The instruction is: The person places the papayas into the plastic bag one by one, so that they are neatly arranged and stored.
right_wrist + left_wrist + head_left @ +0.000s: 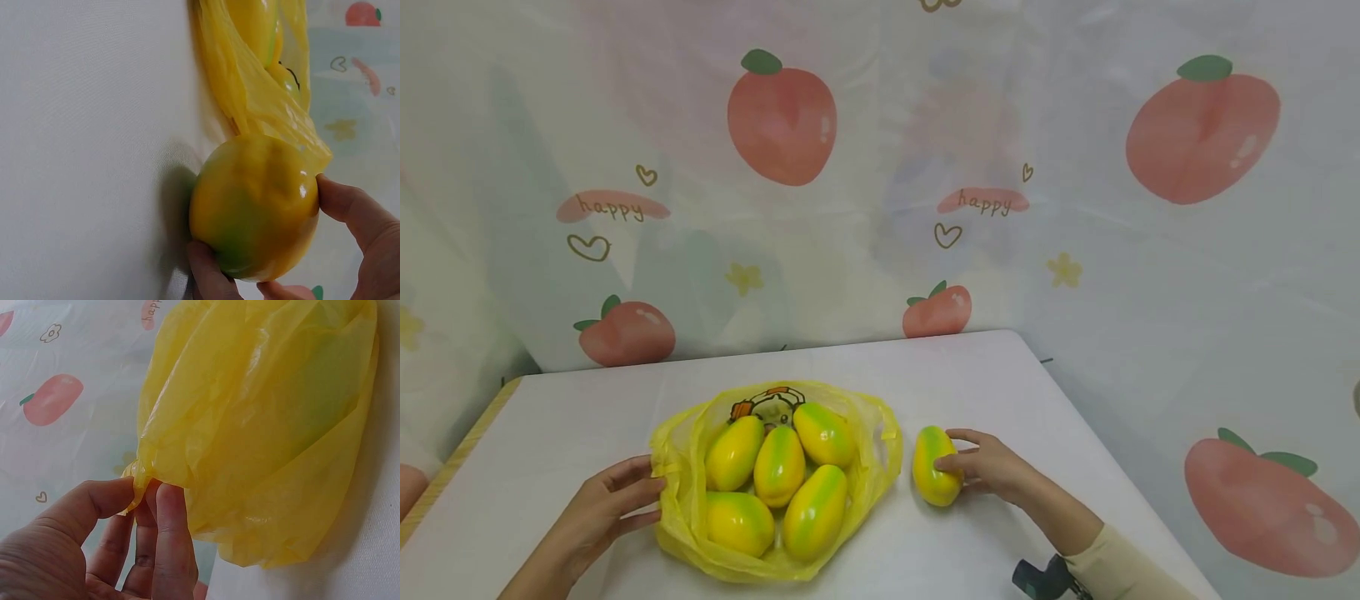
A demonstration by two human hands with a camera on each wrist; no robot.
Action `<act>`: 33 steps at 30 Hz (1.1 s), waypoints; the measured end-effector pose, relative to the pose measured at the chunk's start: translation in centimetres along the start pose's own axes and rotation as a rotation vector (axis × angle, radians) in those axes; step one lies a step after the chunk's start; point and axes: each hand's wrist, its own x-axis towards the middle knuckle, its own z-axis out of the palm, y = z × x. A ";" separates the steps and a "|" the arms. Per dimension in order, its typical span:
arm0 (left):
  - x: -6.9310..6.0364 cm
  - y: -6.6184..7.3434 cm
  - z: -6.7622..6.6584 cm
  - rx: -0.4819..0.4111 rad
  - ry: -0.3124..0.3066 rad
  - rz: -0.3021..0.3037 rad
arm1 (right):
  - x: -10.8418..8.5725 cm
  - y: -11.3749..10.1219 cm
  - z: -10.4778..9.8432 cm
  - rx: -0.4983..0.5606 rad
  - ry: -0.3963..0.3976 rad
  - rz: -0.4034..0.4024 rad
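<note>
A thin yellow plastic bag lies wide-mouthed on the table, with several yellow-green mangoes inside it. My left hand pinches the bag's left rim between thumb and fingers, as the left wrist view shows at the gathered plastic. To the right of the bag, my right hand grips a single mango between its thumb and fingers. In the right wrist view that mango appears close to the bag's edge; whether it touches the table cannot be told.
The white table has a wooden edge at its left. Behind it hangs a fruit-print curtain, which also runs down the right side. A dark object sits by the right sleeve.
</note>
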 end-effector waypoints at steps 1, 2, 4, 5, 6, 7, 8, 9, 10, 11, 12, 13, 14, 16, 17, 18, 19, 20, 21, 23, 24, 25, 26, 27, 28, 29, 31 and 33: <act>0.0 0.0 0.0 0.000 -0.001 0.001 | 0.0 0.0 0.0 0.005 -0.002 0.001; 0.0 0.0 0.0 -0.001 -0.002 0.001 | 0.0 0.1 0.0 0.011 -0.004 0.003; 0.0 0.0 0.0 -0.001 -0.004 0.001 | 0.1 0.1 0.0 0.018 -0.005 0.005; 0.0 0.0 0.0 -0.001 -0.004 0.001 | 0.1 0.1 0.0 0.020 -0.005 0.005; 0.0 0.0 0.0 0.000 -0.006 0.001 | 0.1 0.2 0.0 0.020 -0.004 0.005; 0.0 0.0 0.0 -0.002 -0.006 -0.002 | 0.1 0.2 0.0 0.019 -0.002 0.003; 0.0 0.0 0.0 -0.004 -0.005 -0.003 | 0.1 0.2 0.0 0.020 0.001 0.002; 0.0 0.0 0.0 -0.006 -0.004 -0.005 | 0.0 0.2 0.0 0.021 0.005 0.002; 0.0 0.0 0.0 -0.007 -0.003 -0.006 | 0.0 0.2 0.1 0.019 0.008 0.000; 0.0 0.0 0.0 -0.008 -0.002 -0.007 | 0.0 0.2 0.1 0.016 0.013 -0.001; 0.0 0.0 0.0 -0.009 -0.001 -0.008 | 0.0 0.3 0.1 0.012 0.021 -0.003; 0.0 0.1 0.0 -0.012 0.000 -0.009 | -0.1 0.3 0.2 0.010 0.030 -0.002; 0.0 0.1 0.0 -0.013 0.001 -0.010 | -0.1 0.3 0.2 0.007 0.038 0.000; 0.0 0.1 0.0 -0.014 -0.001 -0.009 | -0.1 0.3 0.3 0.000 0.050 0.003; 0.0 0.1 0.0 -0.017 -0.002 -0.010 | -0.2 0.3 0.3 0.001 0.055 0.005; 0.0 0.1 0.0 -0.019 -0.001 -0.011 | -0.2 0.3 0.3 0.002 0.055 0.005; 0.0 0.1 0.0 -0.021 -0.002 -0.011 | -0.2 0.3 0.3 0.003 0.051 0.007; -0.1 0.1 0.0 -0.022 -0.002 -0.012 | -0.2 0.2 0.2 0.006 0.044 0.006; -0.1 0.1 0.0 -0.024 -0.002 -0.012 | -0.2 0.2 0.2 0.011 0.036 0.006; -0.1 0.0 0.0 -0.026 0.000 -0.012 | -0.3 0.2 0.1 0.019 0.019 0.005; -0.1 0.0 0.0 -0.026 0.001 -0.013 | -0.3 0.1 0.1 0.023 0.011 0.004; -0.1 0.0 0.0 -0.025 0.001 -0.012 | -0.3 0.1 0.1 0.027 0.007 0.007; -0.1 0.0 0.0 -0.024 0.000 -0.012 | -0.4 0.1 0.1 0.029 0.003 0.006; -0.1 0.0 0.0 -0.023 0.000 -0.011 | -0.4 0.1 0.0 0.033 0.001 0.008; -0.1 0.1 0.0 -0.022 -0.002 -0.010 | -0.4 0.0 0.0 0.037 0.000 0.007; -0.1 0.1 0.0 -0.022 -0.003 -0.009 | -0.5 -0.1 0.0 0.036 0.001 0.003; -0.1 0.1 0.0 -0.020 -0.007 -0.006 | -0.6 -0.4 -0.1 0.030 0.004 -0.010; -0.1 0.1 0.0 -0.022 -0.009 -0.003 | -0.8 -0.8 -0.2 0.024 0.007 -0.034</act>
